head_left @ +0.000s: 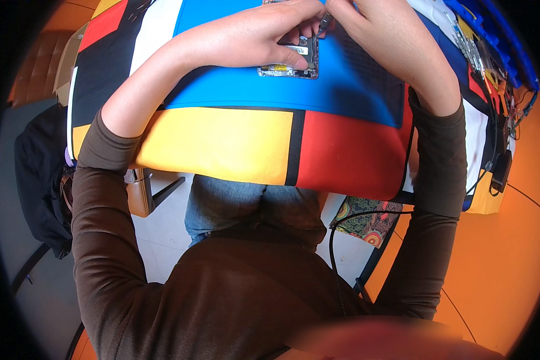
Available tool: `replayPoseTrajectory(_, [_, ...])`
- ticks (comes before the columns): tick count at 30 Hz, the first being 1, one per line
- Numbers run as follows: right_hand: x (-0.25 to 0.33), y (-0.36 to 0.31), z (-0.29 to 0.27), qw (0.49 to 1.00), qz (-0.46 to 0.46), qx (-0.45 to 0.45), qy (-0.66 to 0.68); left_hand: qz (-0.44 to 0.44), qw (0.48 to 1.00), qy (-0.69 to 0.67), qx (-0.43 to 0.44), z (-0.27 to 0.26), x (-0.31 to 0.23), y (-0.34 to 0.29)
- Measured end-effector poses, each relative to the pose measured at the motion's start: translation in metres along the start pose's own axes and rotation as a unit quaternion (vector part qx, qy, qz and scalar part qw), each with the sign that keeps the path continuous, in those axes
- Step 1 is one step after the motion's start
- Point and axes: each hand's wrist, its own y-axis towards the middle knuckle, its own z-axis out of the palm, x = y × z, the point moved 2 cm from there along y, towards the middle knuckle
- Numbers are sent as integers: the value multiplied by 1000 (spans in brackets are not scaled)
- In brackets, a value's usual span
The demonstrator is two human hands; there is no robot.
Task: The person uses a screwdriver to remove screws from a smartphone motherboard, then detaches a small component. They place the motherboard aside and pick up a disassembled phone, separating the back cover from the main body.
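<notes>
Brown long-sleeved garment (240, 294), worn nearest. Opened rectangular electronic device (311, 61), dark inside, clear-edged, white-labelled, laid far centre on blue ribbed mat (252, 93); pressed by left hand (267, 33), fingers curled. Slim dark tool (324, 24) pinched by right hand (366, 23). Yellow-red-black cloth (216, 144) spread beneath; orange floor (504, 252) seen right.

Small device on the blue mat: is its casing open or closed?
Open: beside the left hand, the device shows bare inner parts and a white label, uncovered.
</notes>
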Motion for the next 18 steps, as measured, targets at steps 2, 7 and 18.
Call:
replayPoseTrajectory(2, [-1,0,0,1000,-7,-3,-2,-74,996,5,40,-2,3,-3])
replayPoseTrajectory(7, [0,-1,-1,1000,-2,-1,-1,39,997,51,-48,6,3,0])
replayPoseTrajectory(18, [2,-1,-1,1000,-1,-2,-7,-58,998,-6,17,-1,1,-1])
